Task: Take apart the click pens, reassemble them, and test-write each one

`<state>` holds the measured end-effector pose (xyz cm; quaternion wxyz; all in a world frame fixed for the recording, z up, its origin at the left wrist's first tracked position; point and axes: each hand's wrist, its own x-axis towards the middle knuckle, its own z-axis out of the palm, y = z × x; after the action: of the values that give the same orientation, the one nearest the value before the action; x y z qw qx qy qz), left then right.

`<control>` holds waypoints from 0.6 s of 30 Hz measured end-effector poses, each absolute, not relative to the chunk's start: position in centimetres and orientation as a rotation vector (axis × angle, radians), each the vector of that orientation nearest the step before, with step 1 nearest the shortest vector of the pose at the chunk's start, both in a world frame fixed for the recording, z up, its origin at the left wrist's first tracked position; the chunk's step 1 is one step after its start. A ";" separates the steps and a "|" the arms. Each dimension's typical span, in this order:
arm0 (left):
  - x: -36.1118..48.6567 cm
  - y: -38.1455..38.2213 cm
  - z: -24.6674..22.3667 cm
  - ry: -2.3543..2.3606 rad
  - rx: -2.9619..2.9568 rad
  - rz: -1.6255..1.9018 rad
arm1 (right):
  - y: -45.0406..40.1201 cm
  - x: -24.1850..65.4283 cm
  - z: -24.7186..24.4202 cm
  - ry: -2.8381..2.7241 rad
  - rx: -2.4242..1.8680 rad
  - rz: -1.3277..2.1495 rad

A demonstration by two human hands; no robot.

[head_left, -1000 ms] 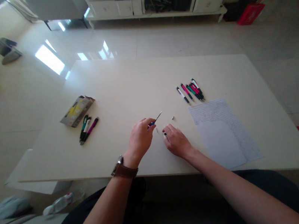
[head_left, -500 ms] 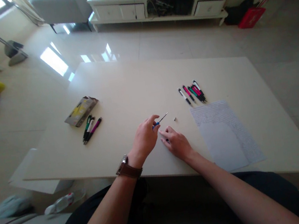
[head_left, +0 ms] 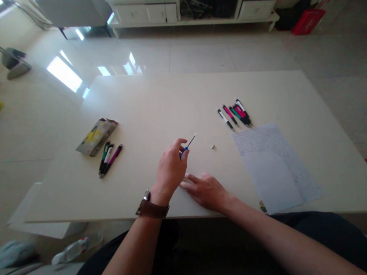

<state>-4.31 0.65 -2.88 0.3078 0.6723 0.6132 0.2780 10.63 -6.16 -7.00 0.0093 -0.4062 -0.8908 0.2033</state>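
Note:
My left hand (head_left: 170,167), with a brown-strapped watch (head_left: 153,207), is closed around a slim blue piece (head_left: 183,152) from which a thin dark shaft points up and right; its exact kind is unclear. Low on the table, just below and right of it, my right hand (head_left: 208,191) has its fingers curled together against the surface. Whatever those fingers hold is hidden. A tiny metallic part (head_left: 213,146) lies on the white table (head_left: 150,101) to the right of the shaft's tip.
Several click pens (head_left: 235,114) lie at right, above a handwritten sheet of paper (head_left: 272,170). At left are more pens (head_left: 112,160) beside a grey-yellow box (head_left: 97,136). The table's near edge runs under my forearms. Beyond stands a white TV cabinet (head_left: 150,12).
My left hand has shifted slightly left and up with the blue piece. My right hand has slid left and down, nearer the table edge, its fingers now lower and closer together.

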 end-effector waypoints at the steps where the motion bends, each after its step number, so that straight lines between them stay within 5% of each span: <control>1: -4.2 0.6 -2.8 1.620 1.779 0.733 | -6.2 10.6 -7.1 -2.793 -1.252 0.632; 18: -4.0 0.2 -3.0 1.563 1.832 0.719 | -3.7 12.7 -7.3 -2.163 -1.612 0.753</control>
<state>-4.01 0.19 -2.96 0.3091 0.6931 0.5916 0.2720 12.68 -3.75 -7.26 0.1695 -0.5671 -0.7611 0.2651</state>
